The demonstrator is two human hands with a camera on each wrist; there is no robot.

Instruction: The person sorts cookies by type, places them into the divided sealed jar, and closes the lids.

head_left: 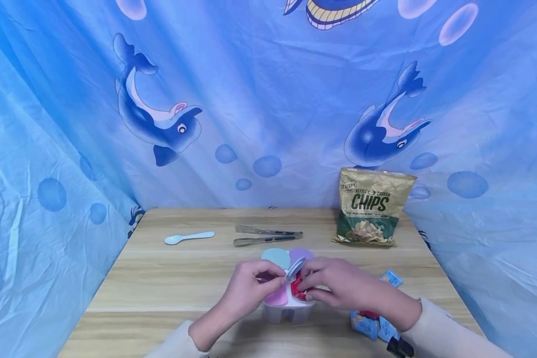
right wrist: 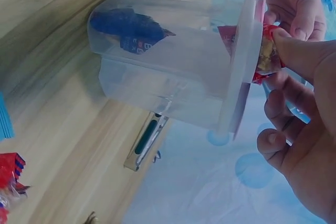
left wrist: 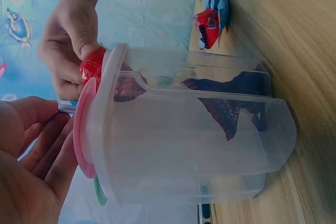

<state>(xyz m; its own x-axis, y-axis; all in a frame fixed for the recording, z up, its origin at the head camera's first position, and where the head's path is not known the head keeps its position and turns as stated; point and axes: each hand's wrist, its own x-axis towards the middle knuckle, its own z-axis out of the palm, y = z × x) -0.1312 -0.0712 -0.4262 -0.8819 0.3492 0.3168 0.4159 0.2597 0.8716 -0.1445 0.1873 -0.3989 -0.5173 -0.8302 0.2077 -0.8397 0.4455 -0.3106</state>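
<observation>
Wood-grain tabletop (head_left: 130, 291), and the right hand (head_left: 335, 281) has a shiny red packet (head_left: 299, 289) pinched tight, partly sunk into the clear plastic container (head_left: 275, 314) right below its fingertips, left hand (head_left: 250, 286) just beside, pinching the raised pale lid (head_left: 296, 267).

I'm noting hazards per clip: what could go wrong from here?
The red packet may snag, being only partway into the container. The raised flap might drop onto it if the left hand loosens its pinch. The upright container could tip if the right hand pushes sideways.
</observation>
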